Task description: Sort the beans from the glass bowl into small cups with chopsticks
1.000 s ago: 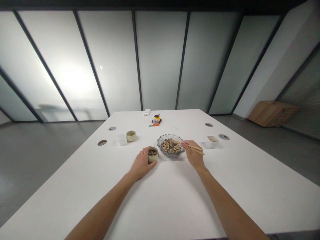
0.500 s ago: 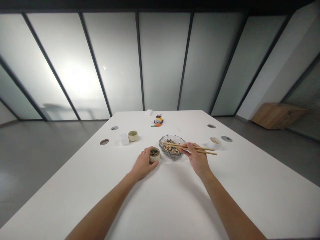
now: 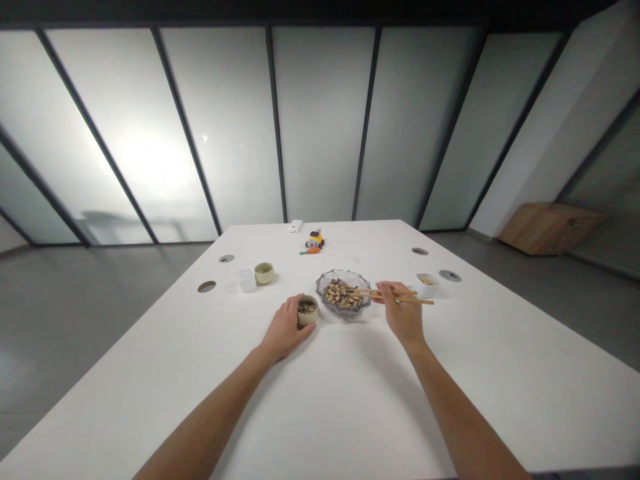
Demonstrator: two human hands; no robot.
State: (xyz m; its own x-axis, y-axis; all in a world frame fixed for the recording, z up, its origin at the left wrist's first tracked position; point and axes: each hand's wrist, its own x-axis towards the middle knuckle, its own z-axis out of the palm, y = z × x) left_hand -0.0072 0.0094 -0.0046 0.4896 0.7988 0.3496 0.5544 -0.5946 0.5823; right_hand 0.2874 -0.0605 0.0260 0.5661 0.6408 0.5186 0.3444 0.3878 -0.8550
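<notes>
My left hand (image 3: 289, 328) is wrapped round a small beige cup (image 3: 309, 319) standing on the table; dark seed-like pieces (image 3: 307, 307) lie inside it. Just right of the cup sits a clear glass bowl (image 3: 327, 308) with a scalloped rim, holding a heap of nuts or seeds in shells (image 3: 341, 294). A pair of wooden chopsticks (image 3: 415, 301) is gripped in my right hand (image 3: 401, 313), at the bowl's right side. Their tips reach over the heap; whether anything is pinched between them is too small to tell.
On the white table (image 3: 340, 400), a second beige cup (image 3: 265, 273) and a clear plastic container (image 3: 247, 281) stand at left. A white dish (image 3: 427, 285) with pale pieces is at right. Farther back lie a toy vehicle (image 3: 315, 239), a toy carrot (image 3: 313, 251) and a white box (image 3: 295, 227).
My right hand has drawn the chopsticks to the right, from the bowl's left side to its middle. My left hand stays on the cup. The view has shifted slightly.
</notes>
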